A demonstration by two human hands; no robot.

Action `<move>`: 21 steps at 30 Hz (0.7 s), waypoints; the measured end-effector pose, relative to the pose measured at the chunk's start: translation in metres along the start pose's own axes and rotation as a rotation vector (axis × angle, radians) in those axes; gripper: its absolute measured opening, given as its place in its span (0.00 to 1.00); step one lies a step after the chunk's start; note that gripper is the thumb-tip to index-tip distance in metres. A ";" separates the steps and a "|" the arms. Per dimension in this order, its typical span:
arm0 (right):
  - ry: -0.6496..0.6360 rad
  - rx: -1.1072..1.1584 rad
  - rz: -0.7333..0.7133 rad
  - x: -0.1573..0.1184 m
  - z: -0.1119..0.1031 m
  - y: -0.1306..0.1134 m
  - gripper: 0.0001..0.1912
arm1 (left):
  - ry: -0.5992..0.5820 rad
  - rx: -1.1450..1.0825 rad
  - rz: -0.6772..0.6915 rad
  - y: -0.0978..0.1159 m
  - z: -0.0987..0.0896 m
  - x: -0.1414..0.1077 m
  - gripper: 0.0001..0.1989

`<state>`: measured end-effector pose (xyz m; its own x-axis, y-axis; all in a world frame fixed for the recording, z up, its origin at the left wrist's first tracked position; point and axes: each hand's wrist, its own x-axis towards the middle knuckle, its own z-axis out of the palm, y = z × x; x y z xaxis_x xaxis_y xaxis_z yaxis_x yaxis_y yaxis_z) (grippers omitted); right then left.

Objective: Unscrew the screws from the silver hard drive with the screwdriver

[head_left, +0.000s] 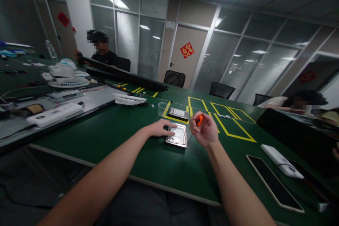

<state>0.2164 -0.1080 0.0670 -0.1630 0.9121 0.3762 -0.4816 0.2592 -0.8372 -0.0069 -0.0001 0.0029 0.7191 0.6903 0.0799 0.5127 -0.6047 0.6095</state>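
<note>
A silver hard drive [179,137] lies on the green table in front of me. My left hand [161,128] rests on its left side, thumb and fingers spread over the top face. Wrapped in the fingers of my right hand [206,131] is a screwdriver [199,120] with an orange and black handle. Its thin shaft slants down toward the right edge of the drive; whether the tip touches is unclear. Just behind sits a second hard drive [178,113] inside a yellow-taped outline, with a clear plastic cup [162,108] to its left.
A phone [274,182] and a white power strip [282,160] lie at the right. To the left are a large panel [106,95], a white fan grille [129,99] and another power strip [55,113]. One person sits across the table, another at the far right behind a black panel [293,134].
</note>
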 end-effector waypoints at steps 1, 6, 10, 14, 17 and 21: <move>-0.004 0.006 0.007 0.000 0.000 0.000 0.15 | 0.002 0.000 0.007 0.000 0.000 0.000 0.34; 0.011 -0.010 0.006 -0.001 0.002 0.000 0.11 | 0.008 0.011 0.022 0.000 0.000 0.000 0.33; 0.015 -0.033 -0.032 -0.001 0.002 0.001 0.09 | -0.006 0.011 -0.002 0.001 -0.001 -0.001 0.35; 0.002 -0.024 -0.017 -0.001 0.001 0.000 0.08 | -0.003 0.002 0.002 0.002 -0.001 -0.002 0.35; -0.014 0.001 0.003 -0.001 -0.001 -0.001 0.08 | -0.009 0.002 -0.004 0.003 -0.002 -0.002 0.35; -0.009 0.016 0.023 -0.001 -0.003 -0.001 0.12 | -0.008 0.005 -0.007 0.003 -0.002 -0.002 0.35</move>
<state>0.2199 -0.1079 0.0665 -0.1819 0.9148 0.3605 -0.4911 0.2332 -0.8393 -0.0079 -0.0024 0.0059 0.7190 0.6916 0.0690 0.5205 -0.6016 0.6060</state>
